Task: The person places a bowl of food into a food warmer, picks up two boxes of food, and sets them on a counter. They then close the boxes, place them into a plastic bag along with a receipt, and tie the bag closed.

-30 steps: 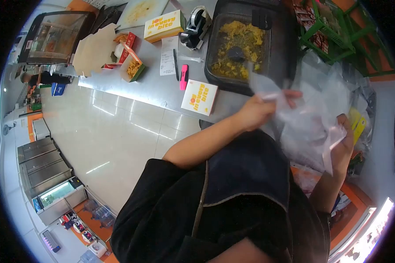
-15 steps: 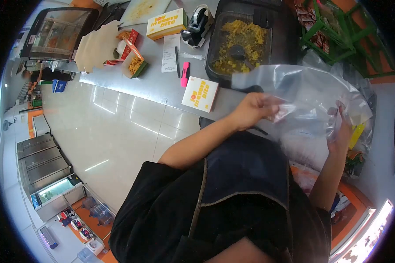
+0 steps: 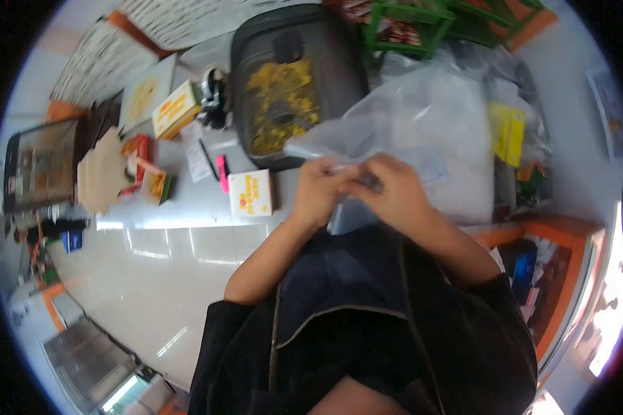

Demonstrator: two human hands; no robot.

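Observation:
My left hand (image 3: 318, 192) and my right hand (image 3: 396, 188) are close together in front of my apron. Both pinch the edge of a clear plastic bag (image 3: 349, 135). Part of the bag spreads above my hands toward the dark tray, and part hangs below them. My fingertips overlap around the gathered film, so the exact grip is partly hidden. A small white box with yellow lettering (image 3: 249, 194) sits left of my left hand. Beyond it, a dark lidded tray (image 3: 342, 62) shows yellow crumbs (image 3: 277, 90) inside.
A pink highlighter (image 3: 223, 173), receipt (image 3: 199, 155), tape dispenser (image 3: 214, 100) and yellow-lettered carton (image 3: 176, 111) lie left of the tray. Farther left stand an open food box (image 3: 158, 187) and a glass-fronted cabinet (image 3: 45, 162). Green baskets (image 3: 405, 31) stand behind; a yellow packet (image 3: 507, 131) is rightward.
My hands were apart, stretching the bag out to the right; now they have come together at its edge. The view has turned, so the counter items appear farther left.

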